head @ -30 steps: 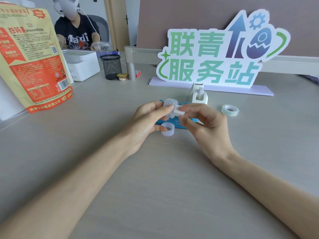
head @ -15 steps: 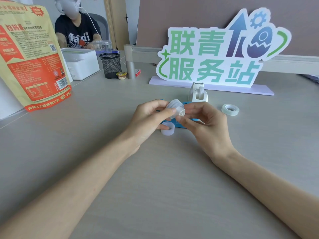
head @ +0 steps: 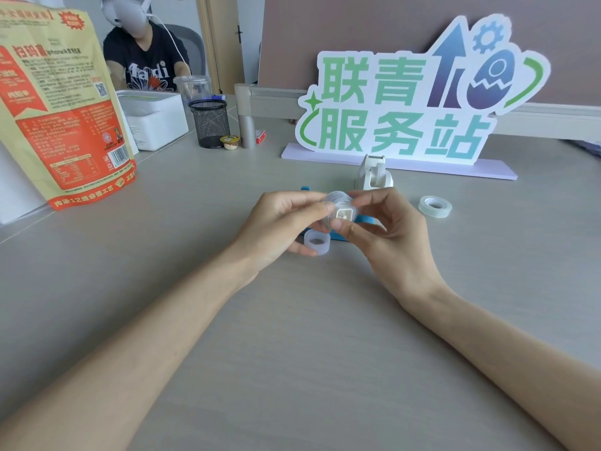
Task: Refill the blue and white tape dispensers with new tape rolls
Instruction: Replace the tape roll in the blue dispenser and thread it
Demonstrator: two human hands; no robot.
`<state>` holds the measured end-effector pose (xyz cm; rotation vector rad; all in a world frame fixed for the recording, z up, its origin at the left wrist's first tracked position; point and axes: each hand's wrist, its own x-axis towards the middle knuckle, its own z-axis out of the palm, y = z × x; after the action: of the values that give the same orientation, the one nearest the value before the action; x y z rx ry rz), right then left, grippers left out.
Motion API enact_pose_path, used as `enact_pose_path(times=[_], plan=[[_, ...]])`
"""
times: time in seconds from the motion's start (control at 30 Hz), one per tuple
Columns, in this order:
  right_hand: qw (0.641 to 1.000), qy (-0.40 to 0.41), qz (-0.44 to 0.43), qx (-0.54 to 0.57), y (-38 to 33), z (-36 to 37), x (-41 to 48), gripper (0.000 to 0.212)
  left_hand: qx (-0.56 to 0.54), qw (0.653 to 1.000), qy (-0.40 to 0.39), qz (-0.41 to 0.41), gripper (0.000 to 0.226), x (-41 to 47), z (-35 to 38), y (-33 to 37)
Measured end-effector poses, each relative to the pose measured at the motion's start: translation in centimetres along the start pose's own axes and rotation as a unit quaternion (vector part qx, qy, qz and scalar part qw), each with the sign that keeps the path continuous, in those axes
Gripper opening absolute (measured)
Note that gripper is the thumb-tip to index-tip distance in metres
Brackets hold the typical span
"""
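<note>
My left hand (head: 286,222) and my right hand (head: 387,232) meet above the desk, both pinching a clear tape roll (head: 336,203) with a white square-ended spindle (head: 344,213) in its hole. The blue dispenser (head: 361,222) lies flat on the desk under my hands, mostly hidden. An empty translucent core ring (head: 317,243) rests on the desk below my left fingers. The white dispenser (head: 374,172) stands upright just behind my hands. A second clear tape roll (head: 434,206) lies flat to the right.
A large green and white sign (head: 406,105) on a lilac base stands behind. At the left are an orange and yellow bag (head: 65,102), a white box (head: 153,118), a black mesh cup (head: 209,123). A person (head: 143,56) sits at the far left.
The roll and spindle have turned in my fingers, so the spindle's square end now faces me. My hands stayed in place above the blue dispenser.
</note>
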<state>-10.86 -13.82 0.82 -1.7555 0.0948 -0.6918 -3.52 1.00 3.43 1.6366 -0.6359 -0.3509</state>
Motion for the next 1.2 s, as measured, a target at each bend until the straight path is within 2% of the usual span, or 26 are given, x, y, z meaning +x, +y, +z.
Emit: enact_pose_path(times=[0.27,0.5,0.67,0.77,0.9,1.0,1.2], plan=[[1.0,-0.024,0.009,0.005,-0.3,0.1,0.0,0.02,-0.008,1.0,-0.011,-0.005,0.022,-0.2,-0.1,0.3],[1.0,-0.019,0.015,0.01,-0.2,0.0,0.0,0.024,-0.038,0.996,-0.008,-0.083,0.029,-0.1,-0.2,0.9],[1.0,-0.01,0.011,0.025,-0.1,-0.1,0.0,0.025,0.048,0.988,-0.04,-0.143,0.042,-0.3,-0.7,0.9],[1.0,-0.002,0.011,0.028,0.0,-0.2,0.0,0.023,0.057,0.99,-0.038,-0.123,0.038,-0.3,-0.6,0.7],[1.0,0.004,0.009,0.01,0.1,0.0,0.0,0.019,0.033,0.995,-0.01,-0.095,0.02,0.1,-1.0,0.3],[1.0,0.012,0.004,0.011,0.1,-0.1,0.1,0.018,0.027,0.996,0.002,-0.089,0.017,0.3,-1.0,0.2],[0.996,0.036,-0.035,-0.069,0.3,-0.4,1.2,0.028,0.008,0.991,0.13,-0.007,0.014,1.0,0.3,-0.2]])
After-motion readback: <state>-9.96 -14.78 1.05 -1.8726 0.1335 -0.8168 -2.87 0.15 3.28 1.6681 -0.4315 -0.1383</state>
